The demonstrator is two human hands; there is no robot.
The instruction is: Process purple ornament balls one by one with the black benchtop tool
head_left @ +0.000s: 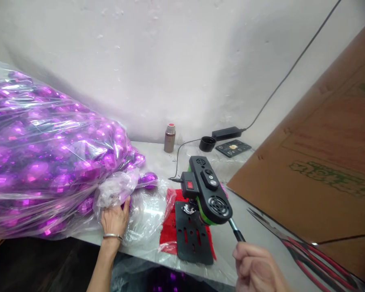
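My left hand [114, 221], with a metal bangle on the wrist, reaches into the mouth of a large clear plastic bag [48, 158] full of shiny purple balls; what the fingers hold is hidden by the plastic. One purple ball [149, 178] shows at the bag's opening. My right hand [257, 267] grips the black lever handle [237, 233] of a small black and green press machine [207, 190] that stands on a black slotted base plate [192, 237].
A red sheet [169, 227] lies under the base plate. At the back of the white table [158, 156] stand a small metal flask [169, 138], a black cap [207, 143], a power adapter [227, 133] and a dark pad [233, 148]. A big cardboard sheet [322, 162] leans at right.
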